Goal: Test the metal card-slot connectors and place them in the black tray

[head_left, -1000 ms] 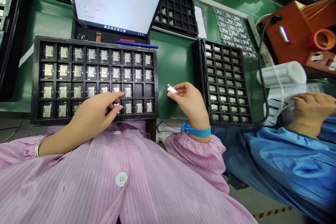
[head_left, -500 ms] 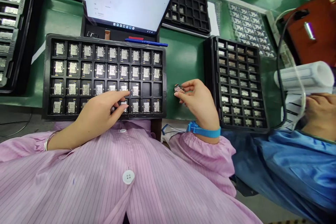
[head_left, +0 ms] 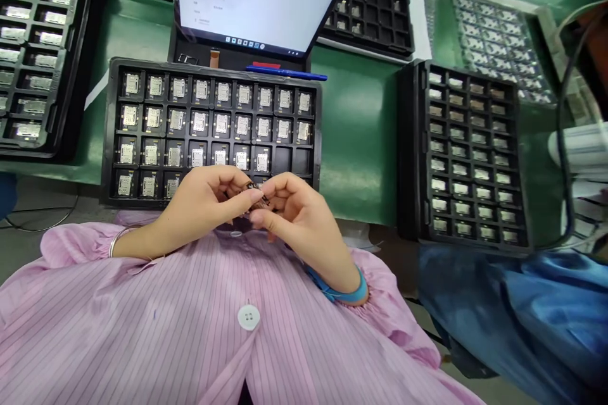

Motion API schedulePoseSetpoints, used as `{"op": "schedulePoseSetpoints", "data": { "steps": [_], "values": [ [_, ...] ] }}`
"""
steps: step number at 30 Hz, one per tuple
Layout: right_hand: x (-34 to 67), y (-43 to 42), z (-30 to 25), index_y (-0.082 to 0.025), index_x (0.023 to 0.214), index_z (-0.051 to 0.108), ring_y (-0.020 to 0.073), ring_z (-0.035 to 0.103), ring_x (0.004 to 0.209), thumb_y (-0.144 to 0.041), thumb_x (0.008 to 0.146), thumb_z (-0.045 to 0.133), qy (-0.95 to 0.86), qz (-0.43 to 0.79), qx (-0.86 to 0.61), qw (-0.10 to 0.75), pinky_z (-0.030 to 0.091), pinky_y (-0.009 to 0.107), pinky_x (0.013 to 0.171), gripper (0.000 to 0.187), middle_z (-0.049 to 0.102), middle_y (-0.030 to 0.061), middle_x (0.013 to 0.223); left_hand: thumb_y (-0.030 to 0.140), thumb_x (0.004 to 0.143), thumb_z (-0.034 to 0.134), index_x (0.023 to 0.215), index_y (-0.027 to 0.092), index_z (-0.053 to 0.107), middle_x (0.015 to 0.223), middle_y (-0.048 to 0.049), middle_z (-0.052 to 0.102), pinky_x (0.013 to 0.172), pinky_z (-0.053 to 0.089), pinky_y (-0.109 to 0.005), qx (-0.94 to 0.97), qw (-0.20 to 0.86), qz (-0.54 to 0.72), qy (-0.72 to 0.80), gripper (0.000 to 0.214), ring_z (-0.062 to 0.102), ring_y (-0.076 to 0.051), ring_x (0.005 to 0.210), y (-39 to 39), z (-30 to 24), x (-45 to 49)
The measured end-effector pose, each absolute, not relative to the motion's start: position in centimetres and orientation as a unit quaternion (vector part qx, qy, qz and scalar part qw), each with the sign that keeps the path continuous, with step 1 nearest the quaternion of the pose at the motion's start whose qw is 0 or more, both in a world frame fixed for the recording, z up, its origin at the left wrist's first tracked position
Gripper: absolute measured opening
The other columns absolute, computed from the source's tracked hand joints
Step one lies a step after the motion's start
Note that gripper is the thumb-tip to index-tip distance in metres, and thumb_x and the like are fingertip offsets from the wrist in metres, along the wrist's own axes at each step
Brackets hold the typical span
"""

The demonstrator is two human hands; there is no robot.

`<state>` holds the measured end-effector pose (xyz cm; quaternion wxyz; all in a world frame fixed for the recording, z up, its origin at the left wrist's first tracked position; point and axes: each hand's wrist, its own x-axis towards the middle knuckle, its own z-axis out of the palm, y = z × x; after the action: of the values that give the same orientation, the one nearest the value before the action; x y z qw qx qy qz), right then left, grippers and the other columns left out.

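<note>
My left hand (head_left: pixel 204 204) and my right hand (head_left: pixel 306 221) meet over the front edge of a black compartment tray (head_left: pixel 282 159). Pinched between their thumbs and fingers is a small circuit board (head_left: pixel 261 201), dark with some metal on it. Fingers hide much of this board, so I cannot tell whether it is one piece or more. Rows of boards with silvery metal covers (head_left: pixel 177 119) lie in the tray, one to a compartment. Two compartments at the right of the third row hold nothing. Both hands cover part of the front row.
Behind the tray stands a laptop (head_left: pixel 261 0) with a blue pen (head_left: pixel 287 73) before it. Stacked trays of parts rise at left (head_left: pixel 88 63) and right (head_left: pixel 411 152). Further back lie another tray (head_left: pixel 375 6) and bagged parts (head_left: pixel 503 44). A co-worker's blue clothing (head_left: pixel 498 304) shows at right.
My right hand has come left with the circuit board from beside the tray to meet my left hand. The left hand has shifted slightly toward it. The whole view has swung left.
</note>
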<state>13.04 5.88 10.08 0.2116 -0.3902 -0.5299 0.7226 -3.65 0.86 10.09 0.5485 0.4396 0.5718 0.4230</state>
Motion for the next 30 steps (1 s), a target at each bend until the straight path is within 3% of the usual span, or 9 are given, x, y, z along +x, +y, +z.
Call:
{"op": "schedulePoseSetpoints", "data": {
  "steps": [4,8,15,21,30],
  "values": [
    [13.5,6.1,10.8,-0.019,0.075,0.055,0.0078,0.051,0.049,-0.037,0.078,0.075,-0.578,0.685,-0.397,0.196,0.039,0.018,0.038,0.028,0.055,-0.0034,0.063,0.036,0.080,0.073,0.073,0.016,0.058,0.056,0.0043,0.058,0.043,0.049,-0.015,0.395,0.613,0.413,0.546,0.026,0.059,-0.009,0.049,0.8,10.0,-4.1],
    [13.5,6.0,10.9,-0.019,0.071,0.055,0.0066,0.048,0.045,-0.032,0.082,0.071,-0.594,0.672,-0.394,0.201,0.036,0.019,0.038,0.023,0.055,-0.0039,0.059,0.036,0.079,0.075,0.075,0.015,0.062,0.059,0.0026,0.063,0.043,0.050,-0.014,0.377,0.634,0.409,0.537,0.025,0.061,-0.009,0.049,0.8,10.1,-4.2],
    [13.7,5.8,10.0,-0.019,0.069,0.054,0.0055,0.048,0.039,-0.025,0.083,0.065,-0.563,0.676,-0.397,0.261,0.035,0.019,0.038,0.019,0.061,-0.0042,0.058,0.024,0.083,0.070,0.094,0.015,0.074,0.072,-0.0025,0.073,0.057,0.056,-0.015,0.319,0.692,0.441,0.475,0.014,0.068,-0.010,0.063,0.8,9.5,-4.9],
    [13.6,5.6,10.0,-0.018,0.067,0.056,0.0041,0.048,0.038,-0.021,0.083,0.065,-0.565,0.676,-0.380,0.281,0.040,0.019,0.043,0.018,0.061,-0.0053,0.057,0.026,0.085,0.069,0.103,0.020,0.075,0.069,-0.0023,0.071,0.053,0.053,-0.015,0.312,0.682,0.437,0.496,0.020,0.063,-0.008,0.057,0.4,9.1,-5.2],
    [13.9,5.4,10.1,-0.018,0.069,0.059,0.0058,0.049,0.041,-0.019,0.084,0.065,-0.584,0.649,-0.376,0.311,0.034,0.019,0.039,0.016,0.061,-0.0044,0.058,0.022,0.086,0.068,0.105,0.023,0.075,0.071,-0.0015,0.072,0.054,0.054,-0.014,0.318,0.676,0.450,0.489,0.020,0.066,-0.009,0.060,0.3,9.4,-5.1]
  ]
}}
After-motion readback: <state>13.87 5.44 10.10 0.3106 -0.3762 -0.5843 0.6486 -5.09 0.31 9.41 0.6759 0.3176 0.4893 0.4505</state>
